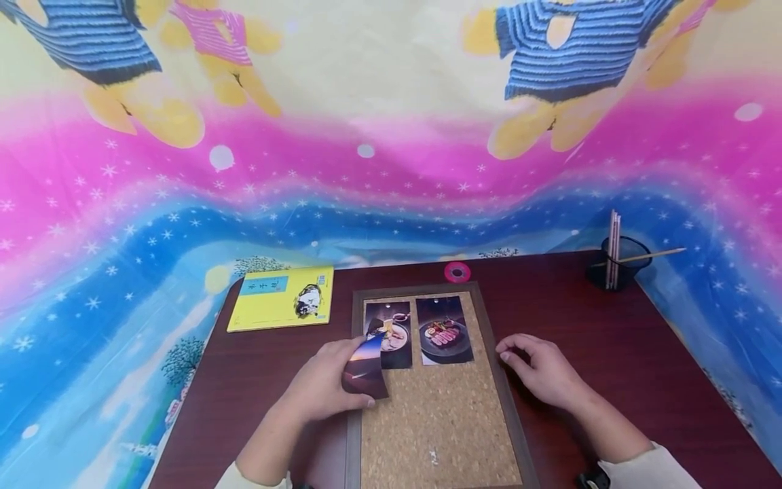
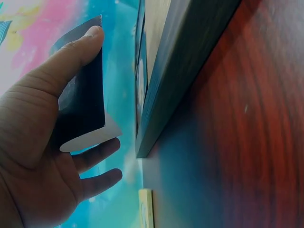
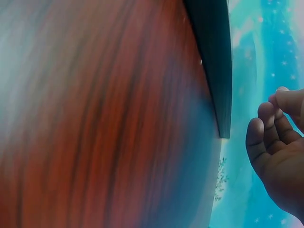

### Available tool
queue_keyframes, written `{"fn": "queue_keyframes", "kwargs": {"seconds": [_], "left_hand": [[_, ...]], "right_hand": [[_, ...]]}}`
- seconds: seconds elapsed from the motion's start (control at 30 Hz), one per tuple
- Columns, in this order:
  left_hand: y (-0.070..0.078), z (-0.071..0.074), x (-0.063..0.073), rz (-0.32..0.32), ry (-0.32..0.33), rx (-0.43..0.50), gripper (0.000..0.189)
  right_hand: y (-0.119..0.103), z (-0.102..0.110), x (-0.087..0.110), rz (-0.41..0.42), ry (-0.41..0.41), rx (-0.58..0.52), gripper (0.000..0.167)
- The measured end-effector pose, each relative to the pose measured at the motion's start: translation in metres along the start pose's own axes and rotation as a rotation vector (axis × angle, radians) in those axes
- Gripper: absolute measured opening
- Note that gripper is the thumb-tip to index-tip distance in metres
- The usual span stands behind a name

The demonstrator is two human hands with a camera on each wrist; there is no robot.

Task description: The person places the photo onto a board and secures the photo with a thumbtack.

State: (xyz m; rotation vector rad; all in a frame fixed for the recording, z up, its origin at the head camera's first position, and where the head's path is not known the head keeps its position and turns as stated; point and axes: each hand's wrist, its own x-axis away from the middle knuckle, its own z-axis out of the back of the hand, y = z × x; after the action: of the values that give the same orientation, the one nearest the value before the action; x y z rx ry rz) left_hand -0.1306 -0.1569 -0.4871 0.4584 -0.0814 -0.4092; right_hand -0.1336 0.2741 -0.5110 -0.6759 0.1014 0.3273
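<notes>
My left hand [image 1: 324,380] holds a glossy photo [image 1: 366,367] of a sunset sky, bent between thumb and fingers over the left side of a framed cork board [image 1: 440,421]. In the left wrist view, the photo's dark face [image 2: 85,99] lies under the thumb, and its white back shows at one corner. Two food photos are fixed to the board's top: a bowl dish [image 1: 398,339], partly covered by the held photo, and sliced meat [image 1: 444,333]. Beside the right frame edge, my right hand [image 1: 544,370] has thumb and forefinger tips close together; I cannot tell whether they pinch something small.
Small clear pins [image 1: 433,456] lie low on the cork. A yellow book [image 1: 281,309] is at the back left of the table [image 1: 568,299]. Behind the board sits a pink tape roll [image 1: 457,272]. A black mesh cup [image 1: 632,268] with pencils stands at the back right.
</notes>
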Motion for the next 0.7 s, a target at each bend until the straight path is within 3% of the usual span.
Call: {"fn": "queue_keyframes", "kwargs": {"seconds": [0.27,0.43,0.7], "left_hand": [[0.015,-0.014,-0.007,-0.046,-0.045,-0.087,0.115],[0.027,-0.022,-0.009,-0.094,-0.042,-0.177,0.115],[0.049,-0.038,-0.009,-0.152,-0.054,-0.247,0.117]], "right_hand": [[-0.015,-0.011,-0.003,0.013,-0.036,-0.064,0.012],[-0.020,-0.016,-0.005,0.027,-0.048,-0.083,0.010],[-0.028,-0.019,-0.009,0.059,-0.043,-0.098,0.010]]}}
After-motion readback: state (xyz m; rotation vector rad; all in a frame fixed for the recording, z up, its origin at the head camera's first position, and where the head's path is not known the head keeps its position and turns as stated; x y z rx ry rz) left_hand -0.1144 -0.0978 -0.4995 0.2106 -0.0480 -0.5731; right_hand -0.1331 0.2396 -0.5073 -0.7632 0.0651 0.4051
